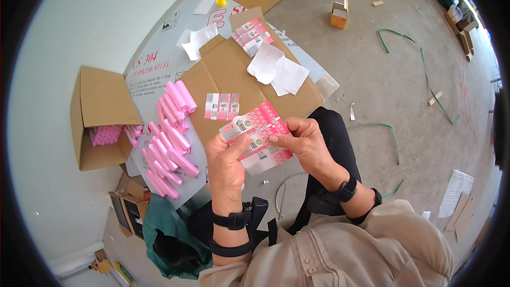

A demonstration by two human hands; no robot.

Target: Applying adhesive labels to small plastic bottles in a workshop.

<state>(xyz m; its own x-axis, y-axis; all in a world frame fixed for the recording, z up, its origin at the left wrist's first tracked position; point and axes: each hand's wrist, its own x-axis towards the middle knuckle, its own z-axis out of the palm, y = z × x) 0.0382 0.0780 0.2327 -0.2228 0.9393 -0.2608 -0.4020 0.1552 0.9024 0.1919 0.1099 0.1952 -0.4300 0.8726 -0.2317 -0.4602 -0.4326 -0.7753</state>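
Observation:
A pink-and-white printed label sheet (268, 122) is held up in front of me by both hands. My left hand (226, 157) pinches its left edge, thumb on top. My right hand (307, 146) grips the right edge, its thumb pressed on the printed face. Just beyond, a smaller label sheet (222, 106) lies on a flattened cardboard sheet (226, 77). Farther off on that cardboard are a stack of similar label sheets (252, 36) and two pieces of white paper (291, 76).
Pink rolled tubes (171, 151) lie in a pile at the left, beside an open cardboard box (109, 98) with more pink pieces inside. A yellow cap (221, 1) sits at the back. On the floor at right are green straps (422, 58) and a small orange box (338, 15).

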